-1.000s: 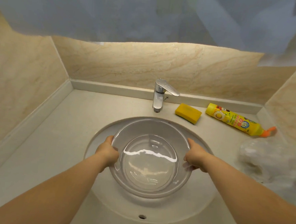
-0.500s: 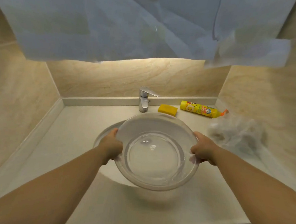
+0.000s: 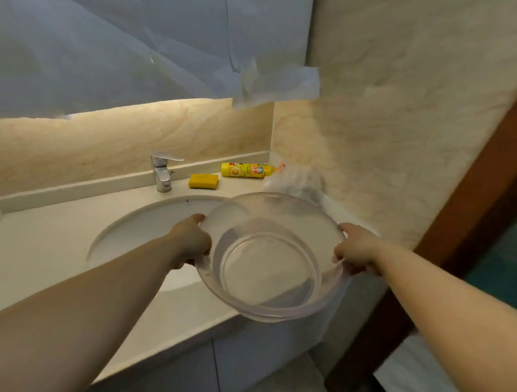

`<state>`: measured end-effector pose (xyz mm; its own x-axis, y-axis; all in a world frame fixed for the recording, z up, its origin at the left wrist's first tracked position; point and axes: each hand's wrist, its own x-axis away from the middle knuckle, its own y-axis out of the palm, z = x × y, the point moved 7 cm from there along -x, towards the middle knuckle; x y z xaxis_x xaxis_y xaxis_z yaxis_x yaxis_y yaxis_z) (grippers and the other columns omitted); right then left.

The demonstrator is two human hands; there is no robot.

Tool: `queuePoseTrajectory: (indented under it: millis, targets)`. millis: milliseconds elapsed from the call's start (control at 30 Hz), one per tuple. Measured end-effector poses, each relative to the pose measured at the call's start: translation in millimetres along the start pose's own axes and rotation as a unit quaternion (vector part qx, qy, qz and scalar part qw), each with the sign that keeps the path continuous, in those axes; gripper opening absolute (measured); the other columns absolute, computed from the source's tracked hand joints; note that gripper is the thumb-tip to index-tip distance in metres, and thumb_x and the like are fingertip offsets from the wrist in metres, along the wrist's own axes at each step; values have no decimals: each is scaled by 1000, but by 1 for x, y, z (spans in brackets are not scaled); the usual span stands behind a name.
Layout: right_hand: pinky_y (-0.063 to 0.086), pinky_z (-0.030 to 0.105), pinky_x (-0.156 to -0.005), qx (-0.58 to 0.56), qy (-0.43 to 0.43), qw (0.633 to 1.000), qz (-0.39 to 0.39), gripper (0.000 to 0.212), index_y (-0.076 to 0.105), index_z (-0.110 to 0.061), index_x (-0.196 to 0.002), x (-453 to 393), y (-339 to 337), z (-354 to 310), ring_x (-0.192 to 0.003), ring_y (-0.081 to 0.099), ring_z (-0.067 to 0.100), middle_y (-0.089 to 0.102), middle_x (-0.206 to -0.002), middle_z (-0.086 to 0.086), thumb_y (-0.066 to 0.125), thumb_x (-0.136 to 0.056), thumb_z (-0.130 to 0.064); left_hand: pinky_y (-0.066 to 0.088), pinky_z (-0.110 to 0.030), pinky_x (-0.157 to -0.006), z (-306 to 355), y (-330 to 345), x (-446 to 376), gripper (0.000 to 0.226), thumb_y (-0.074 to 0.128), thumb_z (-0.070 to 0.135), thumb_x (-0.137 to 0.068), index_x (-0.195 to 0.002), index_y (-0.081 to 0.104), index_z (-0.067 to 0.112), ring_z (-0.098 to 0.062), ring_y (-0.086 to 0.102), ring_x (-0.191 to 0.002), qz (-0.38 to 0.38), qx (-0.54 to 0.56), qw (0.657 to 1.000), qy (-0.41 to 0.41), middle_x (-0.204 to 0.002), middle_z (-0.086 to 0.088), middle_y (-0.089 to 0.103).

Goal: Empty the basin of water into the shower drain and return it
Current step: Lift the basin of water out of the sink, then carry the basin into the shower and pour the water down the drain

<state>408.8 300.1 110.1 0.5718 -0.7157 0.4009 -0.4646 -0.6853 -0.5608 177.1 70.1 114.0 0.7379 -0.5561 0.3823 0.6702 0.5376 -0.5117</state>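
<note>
A clear round plastic basin (image 3: pixel 269 269) with shallow water in it hangs in the air over the front right part of the counter, clear of the sink bowl (image 3: pixel 146 228). My left hand (image 3: pixel 192 240) grips its left rim and my right hand (image 3: pixel 355 251) grips its right rim. The basin is close to level, tipped slightly toward me. No shower drain shows in this view.
A chrome tap (image 3: pixel 162 170) stands behind the sink. A yellow sponge (image 3: pixel 203 181), a yellow bottle (image 3: pixel 248 170) lying on its side and crumpled clear plastic (image 3: pixel 300 180) sit at the counter's back right. A brown door frame (image 3: pixel 474 215) runs down the right.
Both hands lifted the basin out of the sink bowl and carried it to the right, past the counter's front edge. My view swung right, bringing the right wall and door frame in.
</note>
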Motion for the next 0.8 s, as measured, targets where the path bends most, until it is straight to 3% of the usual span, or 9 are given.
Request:
queuePoseTrajectory:
  millis: [100, 167, 267, 333, 367, 567, 633, 733, 800]
  targets:
    - [43, 19, -33, 14, 26, 999, 40, 55, 43, -13, -132, 33, -41, 49, -50, 56, 24, 59, -93, 20, 48, -81, 6, 59, -56, -77, 22, 52, 17, 74, 52, -7, -82, -145, 31, 27, -44, 65, -97, -29, -4, 999, 20, -117, -25, 56]
    - [41, 19, -33, 28, 35, 996, 71, 59, 45, -15, -134, 56, -71, 86, -52, 56, 22, 61, -98, 18, 51, -78, 2, 58, -59, -75, 39, 93, 31, 74, 51, -7, -81, -145, 32, 25, -47, 65, -95, -45, -11, 998, 44, -115, -27, 58]
    - [58, 34, -53, 16, 57, 992, 107, 49, 52, -12, -124, 93, -109, 139, -80, 65, 34, 60, -102, 16, 52, -76, 1, 57, -61, -74, 57, 154, 55, 75, 50, -7, -78, -144, 32, 24, -48, 66, -92, -74, -26, 995, 61, -112, -28, 59]
    - [60, 51, -72, 3, 81, 990, 119, 44, 52, -10, -121, 115, -130, 174, -94, 65, 41, 61, -110, 21, 51, -78, 2, 59, -52, -71, 66, 191, 71, 72, 52, -5, -77, -141, 37, 24, -49, 65, -92, -89, -38, 992, 75, -108, -29, 60]
    - [59, 56, -73, -14, 91, 988, 125, 43, 52, -10, -120, 130, -147, 197, -94, 66, 43, 60, -111, 22, 50, -79, 3, 57, -46, -67, 74, 219, 83, 69, 53, -4, -76, -138, 40, 23, -49, 66, -91, -100, -46, 990, 86, -105, -30, 62]
    - [60, 45, -54, -68, 144, 974, 164, 46, 52, -14, -120, 193, -223, 314, -83, 65, 38, 61, -111, 22, 43, -81, 8, 57, -42, -59, 112, 357, 138, 61, 49, 2, -72, -130, 50, 23, -40, 69, -77, -154, -67, 977, 133, -90, -17, 66]
    - [58, 39, -46, -85, 165, 967, 176, 45, 52, -15, -120, 209, -247, 348, -76, 65, 37, 61, -101, 19, 43, -82, 8, 56, -34, -49, 127, 397, 153, 58, 52, 7, -74, -130, 50, 23, -30, 65, -73, -160, -82, 972, 152, -86, -7, 62]
    - [46, 23, -31, -106, 197, 953, 205, 45, 53, -13, -120, 227, -280, 390, -54, 57, 28, 57, -81, 12, 44, -83, 10, 60, -42, -57, 149, 453, 167, 58, 50, 1, -72, -124, 53, 25, -23, 59, -72, -186, -123, 961, 162, -83, 1, 56]
    - [42, 20, -29, -110, 212, 946, 218, 45, 54, -13, -119, 232, -298, 414, -49, 54, 25, 55, -76, 11, 44, -83, 11, 54, -32, -41, 165, 487, 171, 60, 49, 0, -73, -128, 50, 26, -23, 58, -70, -209, -130, 955, 166, -84, 2, 56]
